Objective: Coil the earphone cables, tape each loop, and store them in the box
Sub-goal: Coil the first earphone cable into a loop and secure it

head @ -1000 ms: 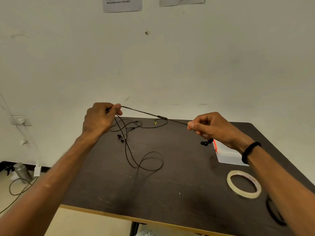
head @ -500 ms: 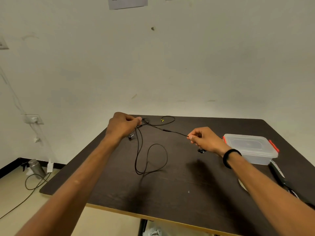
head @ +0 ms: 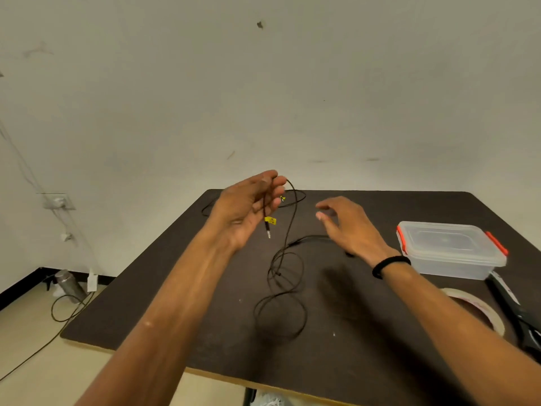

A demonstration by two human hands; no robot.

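My left hand (head: 248, 206) is raised above the dark table (head: 187, 326), palm turned up, pinching a black earphone cable (head: 288, 250) near its plug end. The jack with a yellow tag (head: 270, 220) dangles below the fingers. The cable drops from the hand into loose loops (head: 281, 312) on the table. My right hand (head: 348, 227) hovers open over the table to the right, fingers spread, holding nothing. A second black cable (head: 298, 197) lies at the far edge behind my left hand. A clear plastic box (head: 450, 250) with red clips stands shut at the right.
A roll of tape (head: 480, 309) lies at the right, partly behind my right forearm. Black scissors (head: 518, 317) lie beside it near the right edge. On the floor at the left are a metal bottle (head: 68, 284) and wires under a wall socket (head: 57, 202).
My right hand has let go of the cable and opened. My left hand has lifted and turned palm up, with the plug end hanging from it. The camera has tilted down.
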